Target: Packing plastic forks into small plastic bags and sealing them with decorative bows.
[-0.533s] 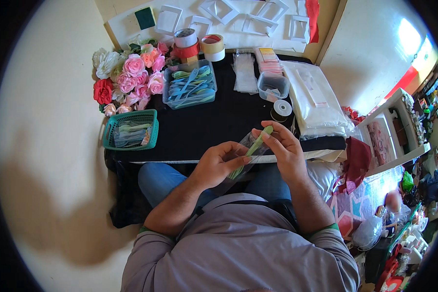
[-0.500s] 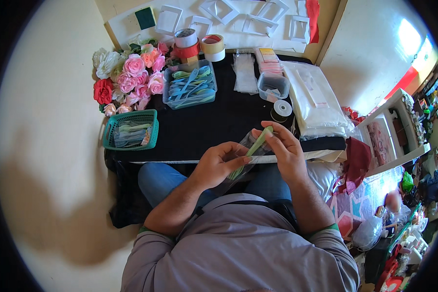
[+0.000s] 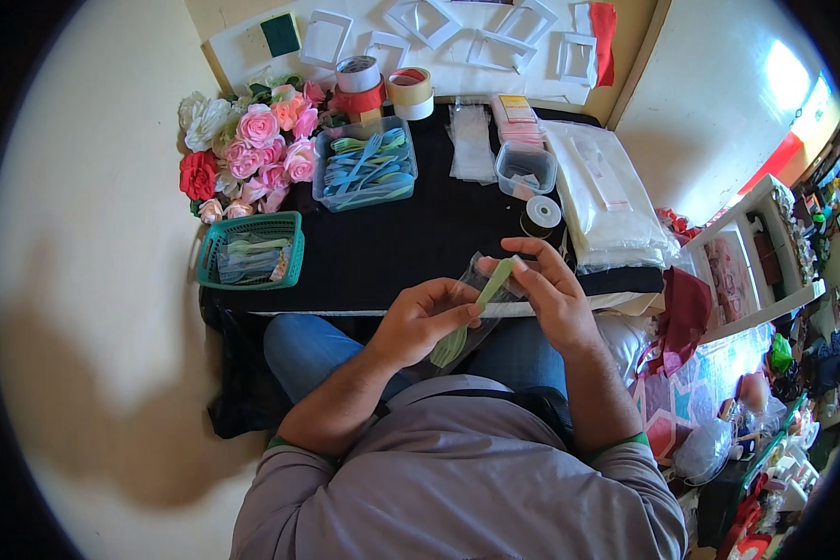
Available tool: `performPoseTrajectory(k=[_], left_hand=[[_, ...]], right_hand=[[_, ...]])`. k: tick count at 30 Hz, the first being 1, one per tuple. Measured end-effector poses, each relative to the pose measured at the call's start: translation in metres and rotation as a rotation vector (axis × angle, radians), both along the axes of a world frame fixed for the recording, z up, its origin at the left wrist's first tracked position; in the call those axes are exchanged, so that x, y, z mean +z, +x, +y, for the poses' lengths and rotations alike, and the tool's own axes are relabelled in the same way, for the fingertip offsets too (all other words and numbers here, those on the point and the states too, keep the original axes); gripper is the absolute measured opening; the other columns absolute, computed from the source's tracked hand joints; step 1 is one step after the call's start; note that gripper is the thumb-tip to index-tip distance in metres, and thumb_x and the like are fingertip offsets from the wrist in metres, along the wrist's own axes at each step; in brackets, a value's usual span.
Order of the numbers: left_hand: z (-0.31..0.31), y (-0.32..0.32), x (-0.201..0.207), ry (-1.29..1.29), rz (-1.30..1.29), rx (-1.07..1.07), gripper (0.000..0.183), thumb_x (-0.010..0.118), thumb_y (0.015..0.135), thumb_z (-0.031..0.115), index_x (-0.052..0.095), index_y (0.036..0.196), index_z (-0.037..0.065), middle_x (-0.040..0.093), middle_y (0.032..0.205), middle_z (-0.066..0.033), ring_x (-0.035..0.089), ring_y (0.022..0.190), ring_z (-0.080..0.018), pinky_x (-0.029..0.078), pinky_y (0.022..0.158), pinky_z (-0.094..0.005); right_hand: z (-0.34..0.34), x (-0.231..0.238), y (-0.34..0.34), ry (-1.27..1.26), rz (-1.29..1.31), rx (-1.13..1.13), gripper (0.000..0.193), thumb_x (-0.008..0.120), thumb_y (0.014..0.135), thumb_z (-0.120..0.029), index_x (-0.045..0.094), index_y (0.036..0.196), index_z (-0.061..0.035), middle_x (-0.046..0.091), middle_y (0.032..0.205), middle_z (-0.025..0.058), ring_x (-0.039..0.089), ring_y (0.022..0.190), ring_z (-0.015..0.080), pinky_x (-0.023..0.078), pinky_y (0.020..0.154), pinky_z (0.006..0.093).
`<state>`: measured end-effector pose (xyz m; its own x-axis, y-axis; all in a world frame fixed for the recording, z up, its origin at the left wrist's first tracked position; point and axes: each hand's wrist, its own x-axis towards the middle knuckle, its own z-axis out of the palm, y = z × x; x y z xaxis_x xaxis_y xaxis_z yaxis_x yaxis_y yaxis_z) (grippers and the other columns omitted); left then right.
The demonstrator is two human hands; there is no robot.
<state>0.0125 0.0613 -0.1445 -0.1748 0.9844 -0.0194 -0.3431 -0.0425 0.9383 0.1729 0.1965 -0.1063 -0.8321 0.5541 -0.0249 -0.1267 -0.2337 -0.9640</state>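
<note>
Light green plastic cutlery [image 3: 450,345] sits in a clear plastic bag [image 3: 477,268] above my lap, just off the table's near edge. Its broad end points down toward me and its handle slants up to the right; whether it is fork or spoon I cannot make out. My left hand [image 3: 427,317] pinches it midway, thumb on top. At the upper end, my right hand [image 3: 546,291] grips the handle tip between thumb and fingers, with its index finger raised. Part of the bag is hidden behind my fingers.
A tub of blue and green plastic cutlery [image 3: 364,198] stands beyond my left hand. Left of it are a green basket [image 3: 294,247] and artificial flowers [image 3: 252,149]. Tape rolls [image 3: 411,89], a ribbon spool [image 3: 542,211], a small tub [image 3: 525,161] and plastic bags [image 3: 599,219] lie farther off.
The cutlery has turned steeper, and its broad end shows more clearly below my left hand. My right index finger has lifted away from the handle tip.
</note>
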Motion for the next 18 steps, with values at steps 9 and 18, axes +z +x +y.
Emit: performPoseTrajectory(k=[9, 18], left_hand=[[0.002, -0.004, 0.002, -0.067, -0.122, -0.044, 0.019, 0.067, 0.090, 0.008, 0.062, 0.106, -0.002, 0.067, 0.095, -0.0074, 0.066, 0.086, -0.0122, 0.052, 0.079, -0.0250], [0.004, -0.010, -0.006, -0.063, -0.249, -0.081, 0.017, 0.067, 0.090, 0.009, 0.062, 0.104, 0.000, 0.066, 0.094, -0.0061, 0.066, 0.085, -0.0116, 0.053, 0.078, -0.0238]], right_hand=[[0.002, -0.024, 0.011, 0.692, 0.112, -0.059, 0.048, 0.052, 0.094, -0.025, 0.048, 0.133, 0.0041, 0.054, 0.131, 0.0239, 0.053, 0.123, 0.0287, 0.035, 0.106, 0.0419], [-0.004, -0.022, 0.003, 0.913, 0.064, 0.005, 0.041, 0.065, 0.086, -0.014, 0.057, 0.124, -0.0003, 0.059, 0.126, 0.0147, 0.050, 0.122, 0.0332, 0.037, 0.103, 0.0424]])
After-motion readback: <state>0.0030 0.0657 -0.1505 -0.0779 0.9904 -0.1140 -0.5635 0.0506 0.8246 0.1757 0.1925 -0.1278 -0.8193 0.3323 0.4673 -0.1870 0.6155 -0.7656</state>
